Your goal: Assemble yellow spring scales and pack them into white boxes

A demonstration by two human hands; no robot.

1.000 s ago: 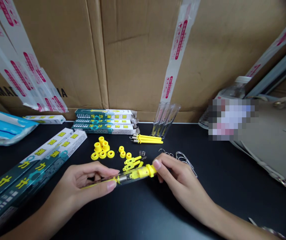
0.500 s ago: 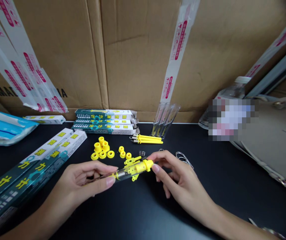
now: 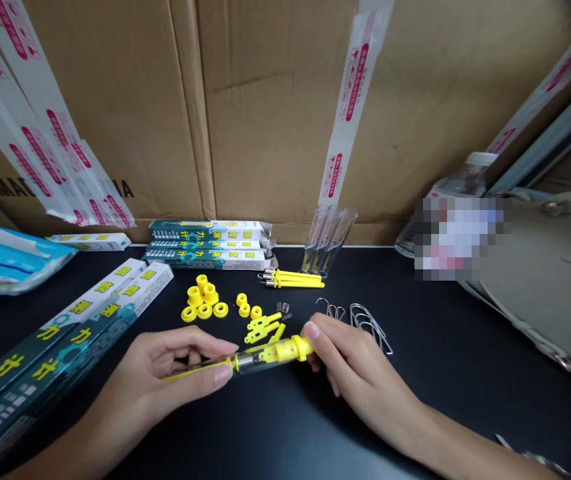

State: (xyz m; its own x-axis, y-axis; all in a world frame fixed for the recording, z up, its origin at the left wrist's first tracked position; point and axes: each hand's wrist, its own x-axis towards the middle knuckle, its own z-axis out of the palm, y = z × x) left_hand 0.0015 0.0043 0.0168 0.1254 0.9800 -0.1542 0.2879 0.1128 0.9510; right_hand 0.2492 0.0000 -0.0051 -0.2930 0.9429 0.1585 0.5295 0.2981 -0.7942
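Note:
My left hand [image 3: 185,363] pinches a clear tube spring scale [image 3: 251,361] between thumb and fingers, with a yellow rod and a metal spring visible inside. At the tube's right end, my right hand [image 3: 338,350] is closed on the yellow end cap [image 3: 300,348], thumb on top; its other fingers are partly hidden. Just behind the tube lie flat yellow pieces [image 3: 264,325] and small springs [image 3: 283,308]. Wire hooks [image 3: 368,323] rest beyond my right hand. Yellow collars [image 3: 204,295] and small yellow rings [image 3: 243,304] are grouped behind my left hand.
Yellow rods with springs [image 3: 295,279] lie near leaning clear tubes [image 3: 328,240]. Printed boxes [image 3: 208,245] are stacked at the back, and long boxes [image 3: 80,333] lie at left. A plastic bottle [image 3: 465,180] and a beige bag [image 3: 555,267] stand at right.
The tube and both hands have shifted slightly down. My right hand has turned, its thumb now over the cap. More wire hooks and flat yellow pieces show behind.

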